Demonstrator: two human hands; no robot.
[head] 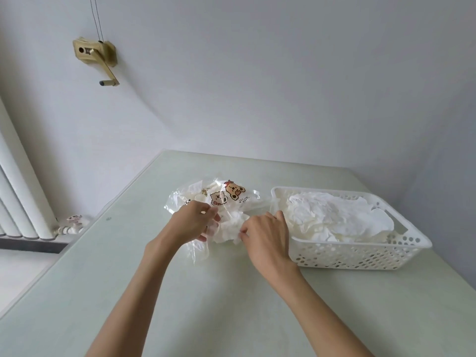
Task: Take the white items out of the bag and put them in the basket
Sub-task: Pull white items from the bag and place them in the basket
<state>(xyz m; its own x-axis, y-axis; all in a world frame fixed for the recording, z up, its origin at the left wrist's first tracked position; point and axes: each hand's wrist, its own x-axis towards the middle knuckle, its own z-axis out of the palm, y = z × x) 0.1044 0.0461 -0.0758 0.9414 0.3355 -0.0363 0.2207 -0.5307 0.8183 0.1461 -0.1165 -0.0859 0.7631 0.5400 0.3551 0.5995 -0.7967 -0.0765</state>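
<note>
Pulling stage | your left hand grips the clear bag on the bench | right hand pinches a white item at its mouth | basket just right, part filled | risk: thin sheet may tear or drag the bag along.

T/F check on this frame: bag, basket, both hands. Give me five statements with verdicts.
1. The basket already holds white items. True.
2. The bag lies inside the basket. False: it lies on the table, left of the basket.
3. The left hand grips the bag. True.
4. The right hand rests on the basket rim. False: it pinches a white item at the bag's mouth.
5. The bag is plain. False: it has bear prints.
</note>
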